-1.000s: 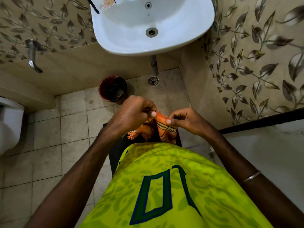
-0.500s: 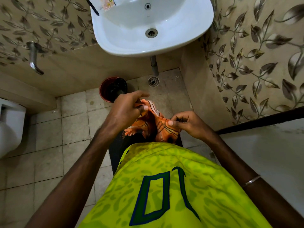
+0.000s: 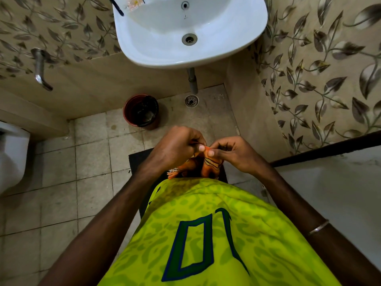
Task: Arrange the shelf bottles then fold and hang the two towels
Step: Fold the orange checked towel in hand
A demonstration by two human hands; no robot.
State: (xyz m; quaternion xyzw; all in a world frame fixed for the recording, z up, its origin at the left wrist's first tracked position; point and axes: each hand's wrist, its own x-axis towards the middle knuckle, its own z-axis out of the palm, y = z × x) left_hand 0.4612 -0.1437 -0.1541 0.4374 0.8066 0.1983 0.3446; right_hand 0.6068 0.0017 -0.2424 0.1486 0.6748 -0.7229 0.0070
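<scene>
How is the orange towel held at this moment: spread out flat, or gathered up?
Gathered up. The left hand and right hand pinch the orange towel close together, and the cloth hangs bunched beneath them.

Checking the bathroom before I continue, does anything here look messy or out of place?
Nothing is spilled or broken. The orange towel is bunched, pinched between the left hand and right hand, not yet folded flat. The floor tiles look stained.

Hands (image 3: 206,150) together, towel (image 3: 210,165) seemingly bunched.
</scene>
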